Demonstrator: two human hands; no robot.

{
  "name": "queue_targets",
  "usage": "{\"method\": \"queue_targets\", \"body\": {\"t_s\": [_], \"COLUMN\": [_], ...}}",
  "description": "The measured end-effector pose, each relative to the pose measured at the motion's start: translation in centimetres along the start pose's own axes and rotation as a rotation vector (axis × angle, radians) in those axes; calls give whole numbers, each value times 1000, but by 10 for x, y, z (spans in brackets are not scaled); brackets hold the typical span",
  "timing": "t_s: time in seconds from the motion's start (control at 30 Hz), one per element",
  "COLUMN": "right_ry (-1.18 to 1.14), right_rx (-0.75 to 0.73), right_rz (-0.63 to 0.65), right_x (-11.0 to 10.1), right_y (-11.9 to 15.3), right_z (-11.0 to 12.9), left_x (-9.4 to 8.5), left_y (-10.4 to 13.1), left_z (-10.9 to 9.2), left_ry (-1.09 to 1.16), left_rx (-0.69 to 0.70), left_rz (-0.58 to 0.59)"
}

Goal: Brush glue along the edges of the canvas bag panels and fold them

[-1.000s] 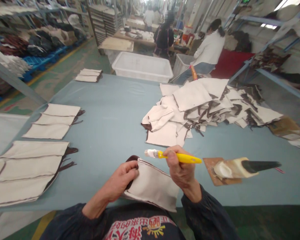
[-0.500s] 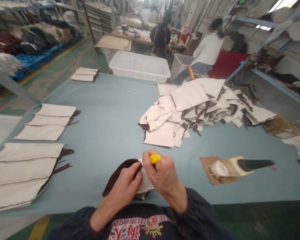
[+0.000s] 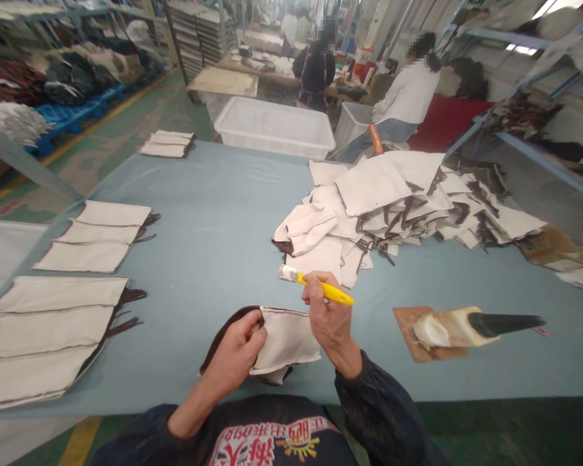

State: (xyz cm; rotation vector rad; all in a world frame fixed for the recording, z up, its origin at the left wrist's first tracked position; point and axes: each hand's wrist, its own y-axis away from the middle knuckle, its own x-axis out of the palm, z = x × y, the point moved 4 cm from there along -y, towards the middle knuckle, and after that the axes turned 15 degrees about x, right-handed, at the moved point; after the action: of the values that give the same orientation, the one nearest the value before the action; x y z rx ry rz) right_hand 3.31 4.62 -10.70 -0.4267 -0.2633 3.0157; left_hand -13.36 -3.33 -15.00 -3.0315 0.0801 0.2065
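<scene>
Near the table's front edge, my left hand (image 3: 240, 343) is closed on a cream fabric piece (image 3: 291, 340) with dark brown lining or edging. The brown part curves out to the left, and my fingers pinch the seam at the top. My right hand (image 3: 328, 314) grips a paintbrush (image 3: 337, 293) by its yellow handle, raised above the right end of the piece. The brush's pale, whitish bristles point left, apart from the fabric. Further right, a whitish glue container (image 3: 451, 327) with a black handle lies on a brown board (image 3: 408, 320).
A heap of cream and brown pieces (image 3: 374, 188) covers the table's back right. Overlapping rows of similar pieces (image 3: 53, 323) lie along the left side. Beyond the far edge stand a white plastic tub (image 3: 274, 126) and a seated person in white (image 3: 408, 94).
My right hand has lifted the paintbrush off the fabric's upper edge and moved right, uncovering the cream panel. My left hand keeps its hold, shifted slightly left.
</scene>
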Motion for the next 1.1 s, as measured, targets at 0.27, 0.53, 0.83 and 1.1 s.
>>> {"method": "queue_targets", "body": {"t_s": [0.27,0.53,0.83,1.1], "right_ry": [245,326,191,154], "right_rx": [-35,21,29,-99], "right_rz": [60,-61,-29,74], "right_x": [18,-6,-17,-26], "right_y": [15,-13,14,66], "right_z": [-37,-55,-40,19], "left_x": [-6,-11,-1,4], "left_y": [-1,9,18,21], "left_z": [-2,18,22,12], "left_ry": [282,30,-135,-296], "left_rx": [-188,-73,69,328], "left_rz": [60,316,299,204]}}
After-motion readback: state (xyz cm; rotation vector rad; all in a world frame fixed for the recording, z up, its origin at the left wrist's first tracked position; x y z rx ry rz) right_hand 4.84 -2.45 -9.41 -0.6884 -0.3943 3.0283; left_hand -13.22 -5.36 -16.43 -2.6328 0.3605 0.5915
